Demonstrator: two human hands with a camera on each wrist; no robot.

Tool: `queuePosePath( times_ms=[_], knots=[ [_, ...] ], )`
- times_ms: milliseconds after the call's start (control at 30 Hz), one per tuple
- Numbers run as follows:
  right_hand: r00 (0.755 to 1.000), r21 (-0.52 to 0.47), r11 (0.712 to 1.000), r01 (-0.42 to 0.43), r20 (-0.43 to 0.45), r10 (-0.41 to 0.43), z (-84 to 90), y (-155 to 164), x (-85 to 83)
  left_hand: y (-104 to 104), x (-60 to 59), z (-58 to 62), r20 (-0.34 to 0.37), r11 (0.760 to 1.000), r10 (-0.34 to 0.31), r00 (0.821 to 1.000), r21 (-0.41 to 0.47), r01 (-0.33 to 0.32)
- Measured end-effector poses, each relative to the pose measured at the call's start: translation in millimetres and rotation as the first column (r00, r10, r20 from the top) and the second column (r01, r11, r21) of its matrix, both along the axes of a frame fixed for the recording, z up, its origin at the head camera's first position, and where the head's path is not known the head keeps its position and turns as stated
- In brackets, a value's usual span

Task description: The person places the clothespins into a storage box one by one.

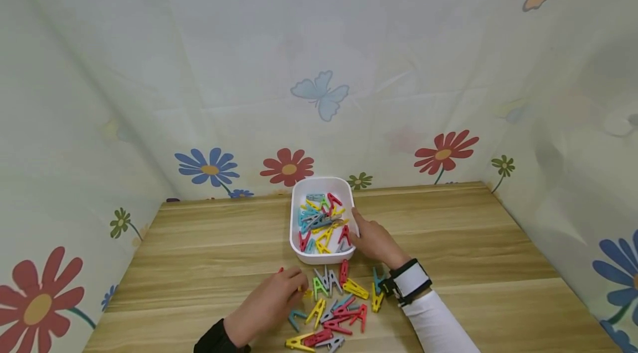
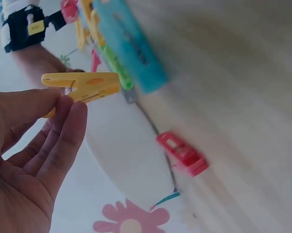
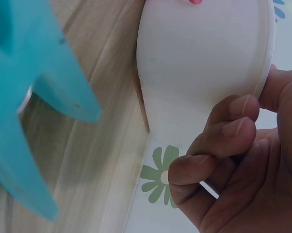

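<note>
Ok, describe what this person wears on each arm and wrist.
The left hand is bare, and its forearm wears a dark, near-black sleeve. The right hand is bare too; its wrist carries a white band with black straps and a black mount, above a white sleeve. The left wrist view shows a small yellow tag on that band.

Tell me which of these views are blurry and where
Head view: evenly lit and sharp, white tub crisp, edges bowed by the wide lens. Left wrist view: yellow clip in the left hand fairly sharp, tabletop smeared. Right wrist view: close-up teal clip is soft.
</note>
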State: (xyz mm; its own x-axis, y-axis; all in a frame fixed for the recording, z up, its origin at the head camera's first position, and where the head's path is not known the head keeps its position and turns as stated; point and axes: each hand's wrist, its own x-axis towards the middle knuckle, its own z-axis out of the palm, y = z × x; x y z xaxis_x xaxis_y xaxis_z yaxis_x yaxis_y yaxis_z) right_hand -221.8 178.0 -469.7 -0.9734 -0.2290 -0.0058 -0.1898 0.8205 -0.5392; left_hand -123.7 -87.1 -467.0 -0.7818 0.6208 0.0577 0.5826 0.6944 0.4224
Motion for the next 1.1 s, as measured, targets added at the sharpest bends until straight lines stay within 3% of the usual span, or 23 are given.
queuePosePath(
  times_ms=[333,633,867,1100],
  knots=[
    [1.0,0.0,1.0,0.006,0.018,-0.006,-2.1,1,0.7,4,-14.4,21.9,-0.101,0.997,0.03,0.994,0.072,-0.023],
    [1.0,0.012,1.0,-0.001,-0.019,0.001,-3.9,0,-1.9,8,-40.9,37.5,-0.213,0.983,0.082,0.974,0.176,-0.044],
    [1.0,0.006,1.0,-0.004,-0.023,0.004,-2.8,1,-1.6,17,-68.1,55.0,-0.206,0.958,0.145,0.968,0.275,-0.084],
    [1.0,0.009,1.0,-0.001,-0.029,0.002,-3.8,1,-2.4,28,-96.0,54.7,-0.2,0.951,0.195,0.96,0.279,-0.135]
  ],
)
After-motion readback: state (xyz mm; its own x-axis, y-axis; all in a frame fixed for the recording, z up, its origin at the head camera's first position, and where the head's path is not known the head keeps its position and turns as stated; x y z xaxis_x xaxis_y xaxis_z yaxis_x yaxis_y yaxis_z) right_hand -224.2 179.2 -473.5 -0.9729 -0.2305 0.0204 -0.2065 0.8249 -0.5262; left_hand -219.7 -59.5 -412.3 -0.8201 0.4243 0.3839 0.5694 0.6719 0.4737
